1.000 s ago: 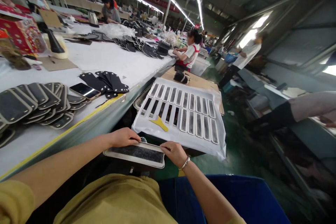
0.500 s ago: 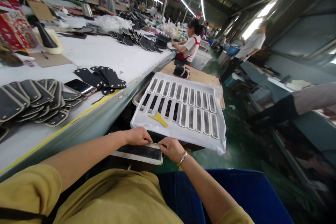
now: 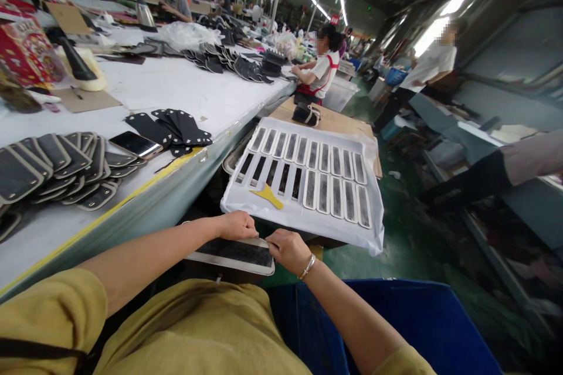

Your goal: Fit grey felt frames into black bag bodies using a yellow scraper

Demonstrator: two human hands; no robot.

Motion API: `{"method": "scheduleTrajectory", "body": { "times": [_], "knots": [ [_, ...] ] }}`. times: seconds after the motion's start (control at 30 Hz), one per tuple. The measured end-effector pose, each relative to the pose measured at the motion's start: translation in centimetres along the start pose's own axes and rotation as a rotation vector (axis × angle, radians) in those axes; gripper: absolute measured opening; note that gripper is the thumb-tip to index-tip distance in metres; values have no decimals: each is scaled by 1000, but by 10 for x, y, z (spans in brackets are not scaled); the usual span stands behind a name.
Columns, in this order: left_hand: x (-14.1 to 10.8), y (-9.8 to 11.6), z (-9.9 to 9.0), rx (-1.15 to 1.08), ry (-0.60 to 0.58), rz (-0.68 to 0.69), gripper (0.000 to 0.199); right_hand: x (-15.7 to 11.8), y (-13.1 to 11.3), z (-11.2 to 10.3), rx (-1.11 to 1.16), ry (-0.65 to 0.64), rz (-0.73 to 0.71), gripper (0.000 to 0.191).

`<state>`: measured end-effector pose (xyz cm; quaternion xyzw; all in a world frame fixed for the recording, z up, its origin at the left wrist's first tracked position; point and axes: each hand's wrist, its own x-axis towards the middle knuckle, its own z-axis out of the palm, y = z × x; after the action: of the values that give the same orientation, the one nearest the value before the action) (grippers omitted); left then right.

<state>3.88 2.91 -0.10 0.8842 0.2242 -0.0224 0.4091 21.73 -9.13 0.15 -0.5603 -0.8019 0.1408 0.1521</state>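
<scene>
Below the cloth-covered tray, a long black panel (image 3: 240, 251) with a pale, rounded border lies flat in front of my body. My left hand (image 3: 238, 225) is closed at its far edge, fingertips pinched together near the right end. My right hand (image 3: 289, 249), with a silver bangle at the wrist, pinches the panel's far right corner, a small gap from the left fingertips. My left forearm covers part of the panel's left side. Whether a thin strip lies between the fingertips is too small to tell.
A white-cloth tray (image 3: 229, 202) holds two rows of pale-rimmed black strips (image 3: 336, 199) and a yellow tool (image 3: 269, 196). The table (image 3: 176, 85) at left carries stacked black pieces (image 3: 65, 158) and a phone (image 3: 135, 144). A blue bin (image 3: 404, 322) stands at lower right. Co-workers are nearby.
The view has shifted slightly, so the tray sits a little farther right. My left fingers have curled in and risen slightly from the panel's edge; my right hand stays at the corner.
</scene>
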Motion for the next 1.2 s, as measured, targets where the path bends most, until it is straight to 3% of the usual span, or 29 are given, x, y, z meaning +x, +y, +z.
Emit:
{"method": "scheduleTrajectory", "body": {
  "times": [0.2, 0.43, 0.77, 0.9, 1.03, 1.2],
  "knots": [
    [17, 2, -11, -93, -126, -128, 27, 3, -2, -2, -33, -40, 6, 17],
    [23, 7, -13, -61, -168, -114, 19, 3, -6, -3, -222, -117, -8, 17],
    [30, 9, -8, 68, -164, -35, 12, 4, -13, -6, -317, -178, -40, 17],
    [29, 11, -8, 79, -182, -25, 12, 13, -7, -17, -155, -214, -2, 23],
    [30, 9, -5, 58, -186, -68, 14, 35, 11, -23, 171, -385, 163, 16],
    [32, 9, -3, 31, -178, -121, 16, 58, 23, -18, 277, -546, 220, 16]
  ]
}}
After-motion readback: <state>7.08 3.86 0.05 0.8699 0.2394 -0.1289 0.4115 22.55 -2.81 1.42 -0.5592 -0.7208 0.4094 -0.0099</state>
